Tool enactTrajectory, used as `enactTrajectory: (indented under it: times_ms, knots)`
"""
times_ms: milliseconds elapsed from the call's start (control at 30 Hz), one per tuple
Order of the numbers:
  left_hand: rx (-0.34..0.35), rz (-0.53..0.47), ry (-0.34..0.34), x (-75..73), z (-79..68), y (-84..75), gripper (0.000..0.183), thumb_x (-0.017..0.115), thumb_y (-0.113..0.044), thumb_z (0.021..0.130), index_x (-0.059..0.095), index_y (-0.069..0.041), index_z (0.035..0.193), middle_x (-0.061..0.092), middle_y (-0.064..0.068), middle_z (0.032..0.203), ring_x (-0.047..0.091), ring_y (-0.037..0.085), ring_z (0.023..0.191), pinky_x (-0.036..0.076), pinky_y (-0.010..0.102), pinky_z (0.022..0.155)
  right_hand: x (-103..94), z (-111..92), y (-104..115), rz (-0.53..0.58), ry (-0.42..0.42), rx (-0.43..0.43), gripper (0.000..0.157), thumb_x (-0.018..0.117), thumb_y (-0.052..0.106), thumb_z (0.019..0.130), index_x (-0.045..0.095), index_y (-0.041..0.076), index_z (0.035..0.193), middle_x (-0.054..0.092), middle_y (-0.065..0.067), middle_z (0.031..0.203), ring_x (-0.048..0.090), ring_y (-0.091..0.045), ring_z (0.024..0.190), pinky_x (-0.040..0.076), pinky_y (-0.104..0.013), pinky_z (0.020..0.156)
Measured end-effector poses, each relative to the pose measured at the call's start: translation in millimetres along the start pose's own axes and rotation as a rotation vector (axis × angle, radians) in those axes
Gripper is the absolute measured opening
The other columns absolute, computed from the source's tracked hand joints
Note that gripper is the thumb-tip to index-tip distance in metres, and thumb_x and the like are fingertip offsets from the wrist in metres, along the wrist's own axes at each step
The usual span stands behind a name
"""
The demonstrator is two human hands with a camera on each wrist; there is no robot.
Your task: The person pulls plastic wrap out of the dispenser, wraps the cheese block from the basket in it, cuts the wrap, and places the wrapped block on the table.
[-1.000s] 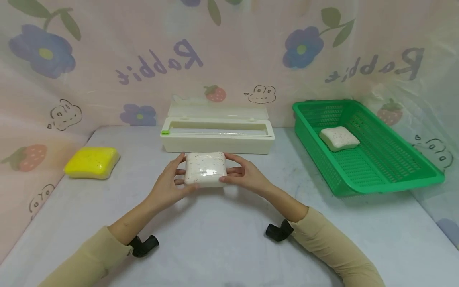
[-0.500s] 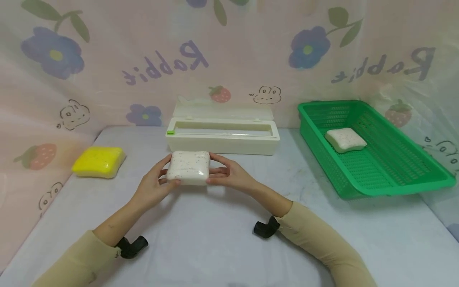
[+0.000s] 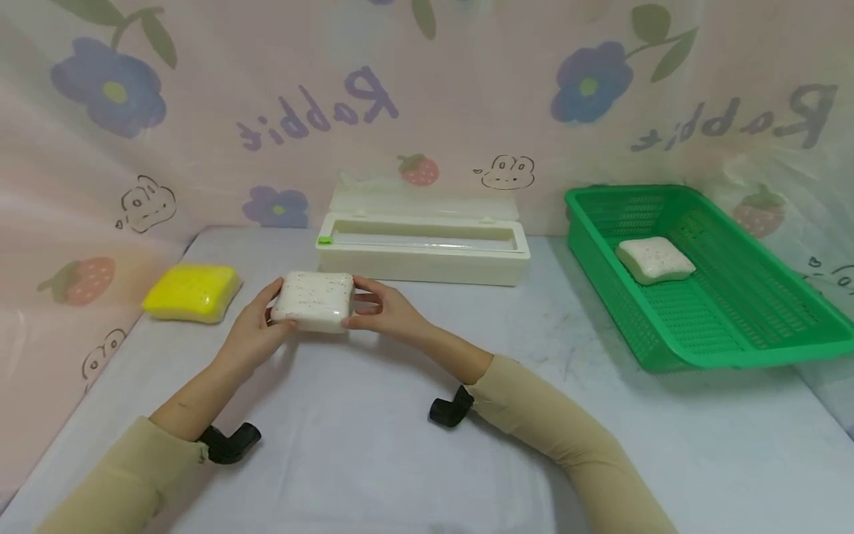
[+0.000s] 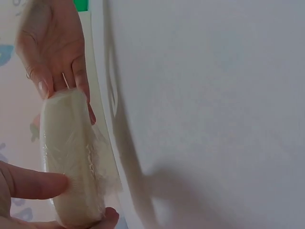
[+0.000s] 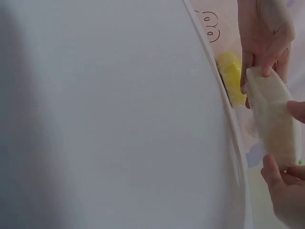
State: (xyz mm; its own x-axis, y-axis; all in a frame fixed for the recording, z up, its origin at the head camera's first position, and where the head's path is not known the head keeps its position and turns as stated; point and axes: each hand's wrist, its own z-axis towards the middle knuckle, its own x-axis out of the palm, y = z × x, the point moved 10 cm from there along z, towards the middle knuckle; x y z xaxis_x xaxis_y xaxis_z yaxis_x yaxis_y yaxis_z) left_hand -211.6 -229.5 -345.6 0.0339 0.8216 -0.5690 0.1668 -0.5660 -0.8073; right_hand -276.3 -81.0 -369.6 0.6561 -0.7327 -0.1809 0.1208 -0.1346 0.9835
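Observation:
A white sponge [image 3: 313, 300] with dark specks, wrapped in clear film, is held above the table between both hands. My left hand [image 3: 252, 332] grips its left end, thumb on the near side. At its right end my right hand [image 3: 390, 311] pinches it between thumb and fingers. In the left wrist view the film on the sponge [image 4: 71, 143] looks wrinkled, with loose edges along one side. The right wrist view shows the wrapped sponge [image 5: 274, 114] from its other end. Just left of my left hand lies a yellow sponge [image 3: 192, 294], shiny as if wrapped.
Behind the hands stands a white cling film dispenser [image 3: 423, 263] with its lid raised and a green slider at its left. A green basket [image 3: 667, 356] at the right holds another white speckled sponge [image 3: 655, 259]. A printed curtain [image 3: 454, 89] rises behind the table.
Both hands have carried the white sponge to the left, from in front of the dispenser's middle toward the yellow sponge. The head view has shifted slightly.

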Motion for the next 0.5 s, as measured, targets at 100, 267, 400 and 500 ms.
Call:
enactTrajectory:
  times_ms: [100, 267, 400, 500]
  knots:
    - [-0.011, -0.006, -0.014, -6.4, 2.6, 7.6, 0.077, 0.049, -0.004, 0.092, 0.003, -0.001, 0.153, 0.010, 0.027, 0.157, 0.031, 0.048, 0.135, 0.036, 0.054, 0.107, 7.7, 11.1, -1.2, -0.017, 0.007, 0.021, 0.075, 0.072, 0.003, 0.081, 0.035, 0.002, 0.146, 0.040, -0.012, 0.150, 0.051, -0.030, 0.128, 0.049, -0.025, 0.097]
    - [-0.022, -0.048, -0.049, -17.6, 8.6, 19.2, 0.076, 0.047, 0.001, 0.090, 0.003, 0.002, 0.152, 0.006, 0.028, 0.157, 0.020, 0.047, 0.141, 0.025, 0.055, 0.113, 18.3, 29.7, -3.2, -0.071, 0.004, 0.036, 0.076, 0.075, 0.008, 0.080, 0.037, 0.003, 0.145, 0.043, -0.011, 0.148, 0.052, -0.028, 0.127, 0.048, -0.024, 0.097]
    - [-0.036, -0.001, -0.068, -27.1, 15.2, 29.1, 0.077, 0.046, 0.002, 0.088, 0.002, 0.005, 0.151, 0.007, 0.031, 0.155, 0.010, 0.047, 0.143, 0.014, 0.058, 0.116, 25.1, 42.3, -2.4, -0.182, -0.002, 0.041, 0.078, 0.077, 0.016, 0.080, 0.037, 0.005, 0.146, 0.045, -0.009, 0.147, 0.052, -0.026, 0.127, 0.046, -0.027, 0.100]
    - [-0.049, 0.054, -0.077, -33.5, 20.0, 34.4, 0.077, 0.049, 0.002, 0.087, 0.004, 0.007, 0.150, 0.011, 0.034, 0.153, 0.014, 0.050, 0.141, 0.017, 0.059, 0.114, 29.1, 50.0, -3.0, -0.247, -0.014, 0.055, 0.078, 0.077, 0.018, 0.080, 0.037, 0.005, 0.146, 0.046, -0.009, 0.146, 0.054, -0.024, 0.126, 0.045, -0.027, 0.101]
